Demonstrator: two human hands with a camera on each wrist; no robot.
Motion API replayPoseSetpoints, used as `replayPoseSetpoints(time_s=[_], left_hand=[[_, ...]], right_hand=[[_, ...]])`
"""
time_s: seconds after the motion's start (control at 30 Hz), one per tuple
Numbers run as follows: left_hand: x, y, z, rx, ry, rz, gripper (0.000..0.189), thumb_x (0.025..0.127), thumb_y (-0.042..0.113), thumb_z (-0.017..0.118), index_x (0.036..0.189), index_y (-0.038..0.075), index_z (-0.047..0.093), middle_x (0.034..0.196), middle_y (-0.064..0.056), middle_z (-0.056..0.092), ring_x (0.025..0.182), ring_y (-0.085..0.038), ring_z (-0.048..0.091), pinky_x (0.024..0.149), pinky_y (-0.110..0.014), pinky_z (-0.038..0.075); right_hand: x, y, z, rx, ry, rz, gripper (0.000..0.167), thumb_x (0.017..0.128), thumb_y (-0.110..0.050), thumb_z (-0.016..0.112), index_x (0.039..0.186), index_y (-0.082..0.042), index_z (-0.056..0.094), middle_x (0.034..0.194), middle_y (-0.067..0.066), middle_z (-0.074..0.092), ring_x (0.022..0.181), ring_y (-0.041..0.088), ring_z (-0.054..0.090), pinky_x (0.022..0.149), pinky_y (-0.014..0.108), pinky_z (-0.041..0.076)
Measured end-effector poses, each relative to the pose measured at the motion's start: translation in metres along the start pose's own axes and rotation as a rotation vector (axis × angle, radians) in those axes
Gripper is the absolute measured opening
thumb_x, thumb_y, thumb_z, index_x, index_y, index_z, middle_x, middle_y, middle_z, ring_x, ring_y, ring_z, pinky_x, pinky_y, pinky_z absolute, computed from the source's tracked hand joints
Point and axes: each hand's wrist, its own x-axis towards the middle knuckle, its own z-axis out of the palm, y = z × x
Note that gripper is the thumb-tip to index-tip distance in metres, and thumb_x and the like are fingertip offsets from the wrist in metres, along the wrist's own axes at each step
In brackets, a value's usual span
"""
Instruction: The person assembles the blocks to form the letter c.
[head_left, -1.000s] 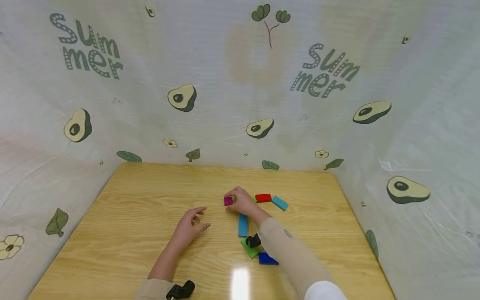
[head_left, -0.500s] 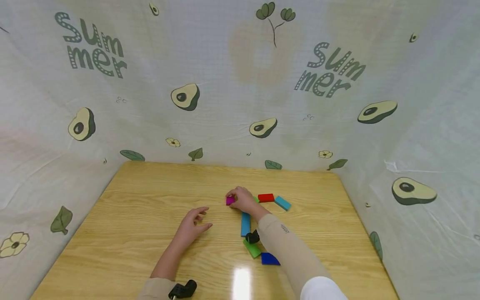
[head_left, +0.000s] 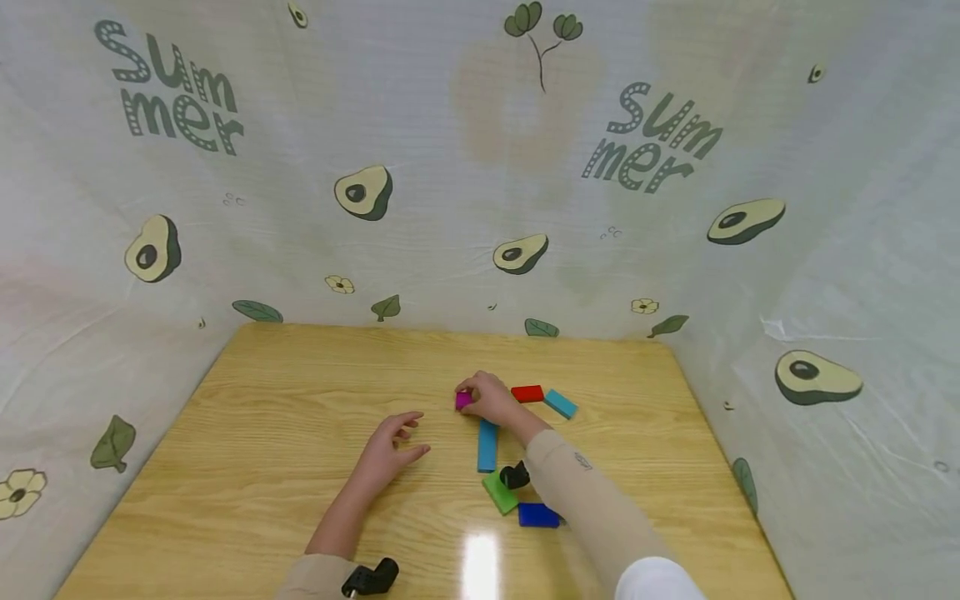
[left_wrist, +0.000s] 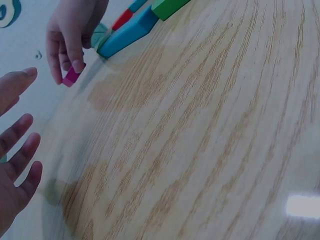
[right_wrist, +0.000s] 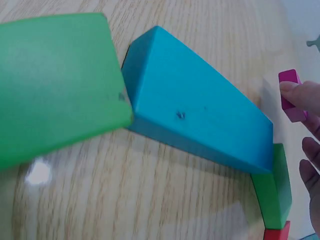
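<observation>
In the head view my right hand (head_left: 495, 400) pinches a small magenta block (head_left: 463, 401) between thumb and fingers, just beyond the far end of a light blue block (head_left: 487, 447). The right wrist view shows the magenta block (right_wrist: 289, 95) apart from the blue block (right_wrist: 195, 105), whose end meets a second green block (right_wrist: 275, 195). My left hand (head_left: 386, 446) hovers to the left with fingers spread and holds nothing. In the left wrist view, the left hand's fingers (left_wrist: 22, 150) are loosely bent, and the magenta block (left_wrist: 73, 76) hangs from the right hand's fingertips.
A green block (head_left: 499, 493) and a dark blue block (head_left: 538, 515) lie nearer, partly beside the right sleeve. Beyond the right hand are a red block (head_left: 527, 393) and another light blue block (head_left: 560, 404). Patterned cloth (head_left: 442, 125) surrounds the wooden table (head_left: 337, 367).
The right hand and its magenta block have shifted slightly right, closer to the line of the light blue block. The left hand has drifted a little right. The other blocks stay put.
</observation>
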Motion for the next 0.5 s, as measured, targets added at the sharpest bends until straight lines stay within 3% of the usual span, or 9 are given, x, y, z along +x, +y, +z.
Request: replayPoseSetpoints(time_s=[0.37, 0.5], left_hand=[[0.006, 0.009, 0.019, 0.003, -0.034, 0.008, 0.055, 0.084, 0.011, 0.078, 0.135, 0.009, 0.057, 0.121, -0.012, 0.057, 0.097, -0.028, 0.053, 0.083, -0.047, 0.044], [0.010, 0.011, 0.026, 0.003, -0.046, 0.033, 0.055, 0.083, 0.011, 0.079, 0.133, 0.008, 0.058, 0.120, -0.012, 0.058, 0.096, -0.028, 0.053, 0.083, -0.047, 0.045]], right_hand=[[-0.025, 0.014, -0.017, 0.091, 0.000, 0.005, 0.036, 0.087, -0.013, 0.075, 0.122, -0.010, 0.068, 0.098, 0.001, 0.054, 0.083, 0.018, 0.047, 0.070, 0.028, 0.045], [-0.037, 0.021, -0.025, 0.083, 0.014, 0.006, 0.035, 0.087, -0.019, 0.075, 0.121, -0.012, 0.068, 0.099, -0.002, 0.055, 0.087, 0.016, 0.050, 0.077, 0.029, 0.046]])
